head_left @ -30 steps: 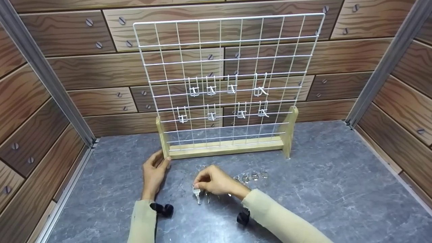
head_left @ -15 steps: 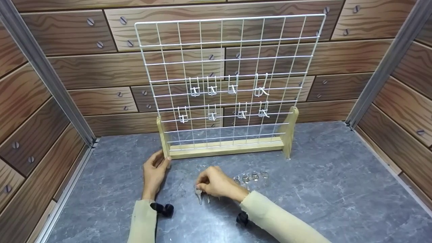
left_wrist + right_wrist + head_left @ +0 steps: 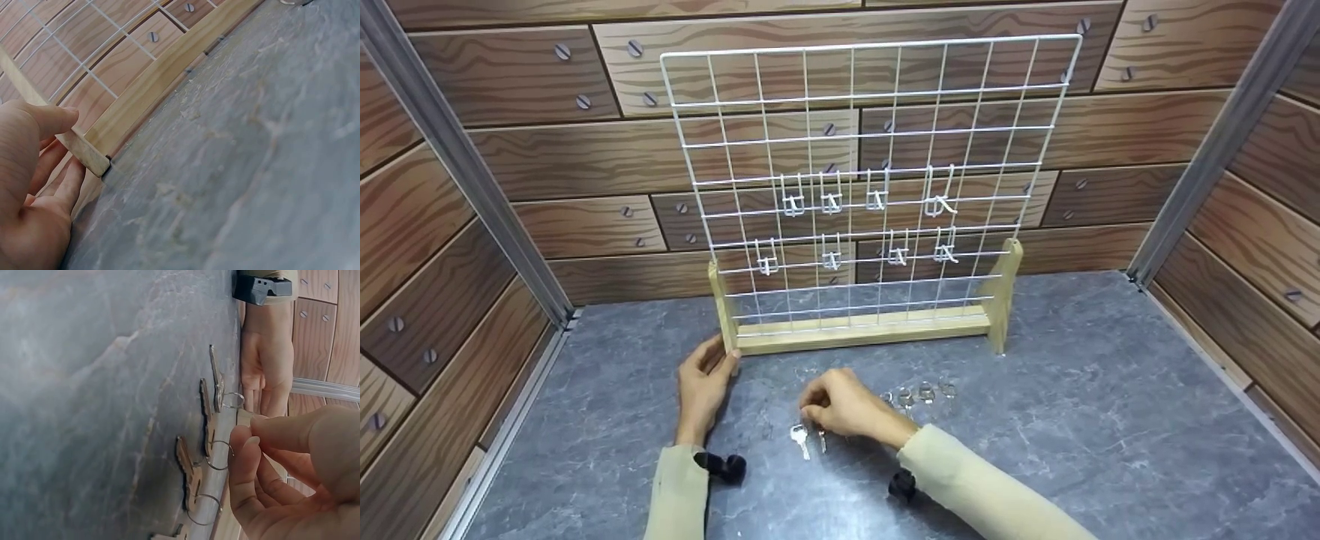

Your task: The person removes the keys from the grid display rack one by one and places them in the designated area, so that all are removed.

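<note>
My left hand (image 3: pixel 706 382) grips the left wooden foot (image 3: pixel 84 152) of the white wire grid rack (image 3: pixel 851 135), thumb on one side and fingers on the other. My right hand (image 3: pixel 840 405) is low over a row of keys in front of the rack. In the right wrist view its thumb and fingertips are close together right at the ring of the middle key (image 3: pixel 208 419); I cannot tell whether they pinch it. One key (image 3: pixel 799 439) with a ring lies flat on the left. Another key (image 3: pixel 188 475) with its ring lies on the other side of the middle one.
Several white hooks (image 3: pixel 831 202) hang in two rows on the grid with nothing on them. More keys with rings (image 3: pixel 926 391) lie right of the right hand on the grey marbled table (image 3: pixel 1095 420). Wood-patterned walls (image 3: pixel 585 150) enclose the back and sides.
The right hand has let go of the leftmost key, which now lies on the table, and has shifted slightly right. The left hand stays on the rack's foot.
</note>
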The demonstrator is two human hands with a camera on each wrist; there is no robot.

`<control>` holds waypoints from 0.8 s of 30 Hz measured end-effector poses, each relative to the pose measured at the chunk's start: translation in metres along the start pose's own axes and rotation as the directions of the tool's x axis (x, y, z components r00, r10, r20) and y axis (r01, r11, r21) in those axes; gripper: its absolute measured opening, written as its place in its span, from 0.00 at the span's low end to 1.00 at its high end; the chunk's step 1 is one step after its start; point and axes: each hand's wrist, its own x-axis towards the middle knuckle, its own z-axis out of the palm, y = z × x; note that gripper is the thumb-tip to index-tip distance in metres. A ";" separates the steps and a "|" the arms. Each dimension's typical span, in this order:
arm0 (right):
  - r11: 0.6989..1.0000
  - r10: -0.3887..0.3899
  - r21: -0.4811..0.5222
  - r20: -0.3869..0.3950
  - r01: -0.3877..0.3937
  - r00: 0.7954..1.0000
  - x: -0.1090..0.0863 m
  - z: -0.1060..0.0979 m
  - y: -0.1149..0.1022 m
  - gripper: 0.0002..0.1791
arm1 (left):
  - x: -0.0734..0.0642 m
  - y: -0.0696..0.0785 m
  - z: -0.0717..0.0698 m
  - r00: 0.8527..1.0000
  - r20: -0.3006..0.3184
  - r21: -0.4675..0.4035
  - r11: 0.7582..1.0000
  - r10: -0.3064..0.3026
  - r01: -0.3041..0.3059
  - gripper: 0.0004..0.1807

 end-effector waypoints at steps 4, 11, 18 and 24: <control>1.000 -0.025 0.017 -0.017 0.025 1.000 0.000 -0.009 0.000 0.04 | 0.001 -0.001 0.002 1.000 -0.002 -0.005 1.000 0.002 -0.002 0.24; 0.999 -0.047 0.006 -0.057 0.048 0.997 -0.003 -0.038 0.000 0.07 | 0.002 0.001 0.003 1.000 -0.016 -0.003 1.000 -0.012 0.012 0.25; 0.998 -0.058 -0.007 -0.128 0.058 0.990 -0.017 -0.075 0.008 0.08 | 0.001 0.007 -0.002 0.999 -0.015 0.050 0.998 -0.028 0.029 0.25; 0.997 -0.082 -0.024 -0.226 0.078 0.971 -0.038 -0.112 0.029 0.10 | 0.000 0.019 -0.006 0.999 -0.009 0.045 0.998 -0.047 0.048 0.26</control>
